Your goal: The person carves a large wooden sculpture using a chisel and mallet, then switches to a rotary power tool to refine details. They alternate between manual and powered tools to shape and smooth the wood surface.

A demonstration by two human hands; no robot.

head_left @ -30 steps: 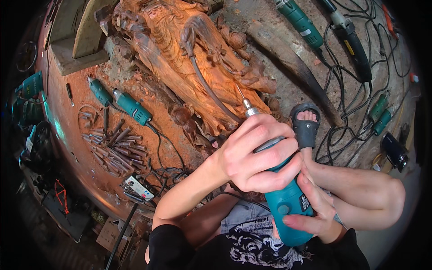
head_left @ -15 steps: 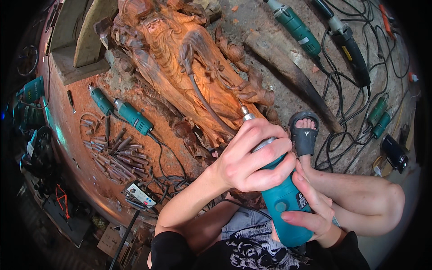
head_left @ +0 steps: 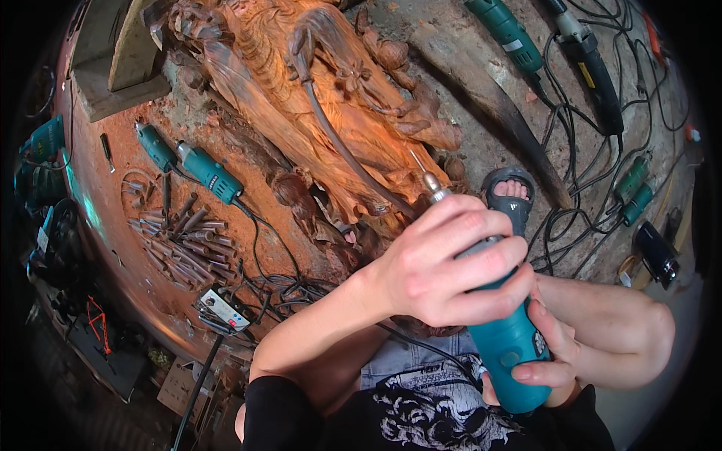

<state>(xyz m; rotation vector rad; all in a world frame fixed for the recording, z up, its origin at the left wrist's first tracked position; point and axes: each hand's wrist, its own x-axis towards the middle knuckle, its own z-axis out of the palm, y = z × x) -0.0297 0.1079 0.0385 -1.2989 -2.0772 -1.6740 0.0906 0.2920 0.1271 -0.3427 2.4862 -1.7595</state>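
Observation:
A teal die grinder (head_left: 502,349) lies tilted across my lap, its thin bit pointing away from me. My left hand (head_left: 455,263) is wrapped around its front end, just behind the metal collet (head_left: 434,186). Lower down, my right hand (head_left: 555,349) grips the rear of the body, with the thumb beside a round cap. In front lies a large carved wooden figure (head_left: 259,98) in reddish-orange wood, with draped folds and a long curved stem. The bit's tip overlaps the carving's lower right edge; whether it touches the wood I cannot tell.
Two green power tools (head_left: 207,174) lie left on sawdust, near a pile of carving chisels (head_left: 188,248) and a control box (head_left: 223,310). Further power tools (head_left: 590,83) and tangled cables are at right. A dark log (head_left: 489,105) lies beside the carving, near my sandalled foot (head_left: 511,197).
Both hands and the grinder have shifted right, with the bit nearer the carving's right edge. The whole view has moved slightly, so the surroundings sit further left and up.

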